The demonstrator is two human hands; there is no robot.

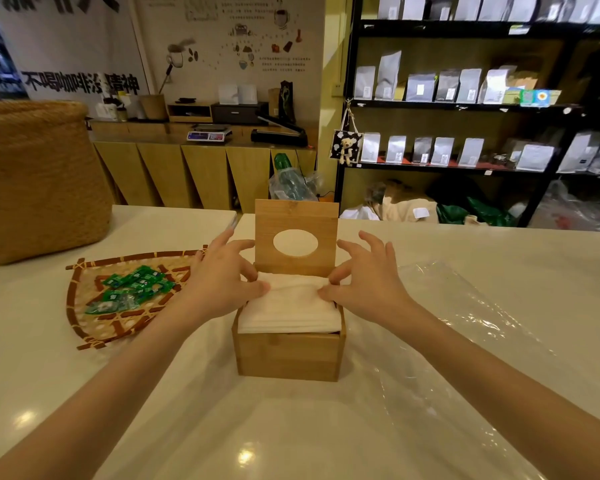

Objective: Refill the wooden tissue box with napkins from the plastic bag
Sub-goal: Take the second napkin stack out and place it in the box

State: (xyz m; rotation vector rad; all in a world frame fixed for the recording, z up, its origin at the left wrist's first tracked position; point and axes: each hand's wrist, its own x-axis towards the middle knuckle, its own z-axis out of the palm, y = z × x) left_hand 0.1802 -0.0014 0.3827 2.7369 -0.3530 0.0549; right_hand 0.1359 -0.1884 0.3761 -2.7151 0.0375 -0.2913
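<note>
The wooden tissue box (pixel 288 355) stands in the middle of the white table, its hinged lid (pixel 297 220) with an oval hole raised upright at the back. A stack of white napkins (pixel 290 311) fills the box and rises above its rim. My left hand (pixel 222 277) pinches the napkins' left upper edge between thumb and fingers. My right hand (pixel 364 277) pinches the right upper edge the same way. The clear plastic bag (pixel 482 327) lies flat and crumpled on the table to the right of the box.
A woven bamboo tray (pixel 84 306) with several green wrapped candies lies left of the box. A large woven basket (pixel 35 178) stands at the far left. Beyond the table are a wooden counter with a scale (pixel 208 135) and black shelves (pixel 465 105) of pouches.
</note>
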